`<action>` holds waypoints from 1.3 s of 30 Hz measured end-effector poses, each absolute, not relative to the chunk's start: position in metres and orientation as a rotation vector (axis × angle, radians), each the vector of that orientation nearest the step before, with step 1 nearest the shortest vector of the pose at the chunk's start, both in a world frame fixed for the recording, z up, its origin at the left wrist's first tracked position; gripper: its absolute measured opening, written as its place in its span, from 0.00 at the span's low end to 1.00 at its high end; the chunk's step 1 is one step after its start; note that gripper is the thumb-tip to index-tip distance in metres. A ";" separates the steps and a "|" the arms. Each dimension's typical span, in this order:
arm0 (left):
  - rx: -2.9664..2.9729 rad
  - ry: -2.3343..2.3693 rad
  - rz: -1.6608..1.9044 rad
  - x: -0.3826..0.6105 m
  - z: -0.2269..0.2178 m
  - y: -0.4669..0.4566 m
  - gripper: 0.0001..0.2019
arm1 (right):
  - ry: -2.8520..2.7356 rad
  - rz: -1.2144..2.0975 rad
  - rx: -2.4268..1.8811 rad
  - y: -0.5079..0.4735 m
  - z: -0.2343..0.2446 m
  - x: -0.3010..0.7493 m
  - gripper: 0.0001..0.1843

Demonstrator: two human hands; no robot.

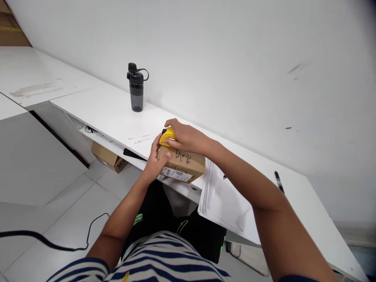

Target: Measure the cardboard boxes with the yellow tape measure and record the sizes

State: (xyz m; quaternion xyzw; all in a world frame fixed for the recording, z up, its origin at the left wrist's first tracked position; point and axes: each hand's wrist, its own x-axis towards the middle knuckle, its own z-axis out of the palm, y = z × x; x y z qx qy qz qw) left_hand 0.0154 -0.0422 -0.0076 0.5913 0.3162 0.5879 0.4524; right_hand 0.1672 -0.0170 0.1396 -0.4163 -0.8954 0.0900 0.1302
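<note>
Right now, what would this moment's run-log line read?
Left hand: gripping box | Right hand: holding tape measure at box's end | Bottle: upright on table | Papers: right of box | Pen: on table

The head camera looks forward and down from above the striped shirt, close on the near side of the cardboard box; its wide view centres near the box, taking in tabletop around it and wall beyond it.
</note>
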 end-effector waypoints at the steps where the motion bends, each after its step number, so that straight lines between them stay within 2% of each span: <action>1: 1.474 0.805 1.493 0.017 -0.009 -0.044 0.39 | -2.619 0.267 -1.207 -0.018 0.142 0.166 0.25; 5: 1.526 0.966 1.641 0.021 -0.014 -0.053 0.30 | -2.675 0.266 -1.180 -0.023 0.145 0.166 0.23; 11: 1.563 1.025 1.710 0.021 -0.019 -0.046 0.24 | -2.641 0.150 -1.191 -0.029 0.139 0.173 0.23; 16: 1.608 1.045 1.683 0.021 -0.015 -0.037 0.24 | -2.569 0.177 -1.370 -0.030 0.142 0.171 0.32; 23: 1.621 1.130 1.720 0.024 -0.017 -0.038 0.25 | -2.598 0.038 -1.384 -0.027 0.140 0.166 0.43; 39: 2.108 1.208 1.584 0.023 -0.002 -0.032 0.25 | -2.487 0.049 -1.454 -0.049 0.140 0.193 0.40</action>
